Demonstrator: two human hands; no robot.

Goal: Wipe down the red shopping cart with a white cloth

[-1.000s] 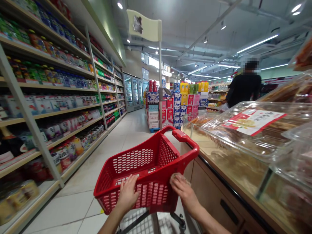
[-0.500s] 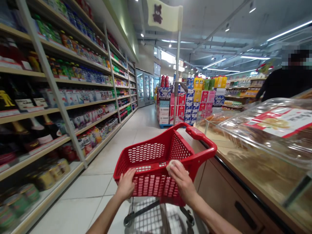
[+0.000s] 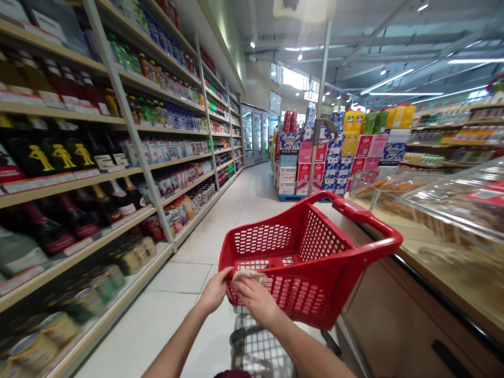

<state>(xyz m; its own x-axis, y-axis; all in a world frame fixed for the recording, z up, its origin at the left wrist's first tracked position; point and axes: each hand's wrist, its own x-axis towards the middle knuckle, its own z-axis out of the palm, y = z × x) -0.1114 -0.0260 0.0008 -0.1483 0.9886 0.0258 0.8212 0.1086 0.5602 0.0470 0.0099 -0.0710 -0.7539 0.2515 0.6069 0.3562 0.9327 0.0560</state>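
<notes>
A red plastic shopping cart (image 3: 334, 283) stands sideways before me, its handle to the right. My left hand (image 3: 214, 290) is closed around the rim at the cart's left corner. Close beside it, my right hand (image 3: 255, 298) presses a pale, crumpled cloth (image 3: 249, 274) onto the near rim, fingers bent over it. The cloth is partly hidden under the fingers. Through its perforated walls the basket's inside shows no goods.
Drink shelves (image 3: 173, 128) line the left side. Ahead stand stacked drink cartons (image 3: 311, 163) and a pole (image 3: 321, 100). On the right, a bakery counter (image 3: 452, 257) with clear-lidded food trays comes close to the cart's handle. Tiled floor (image 3: 169, 315) runs between.
My right hand has slid the cloth left along the near rim, up beside my left hand. The view has turned left, and the person in black is out of sight.
</notes>
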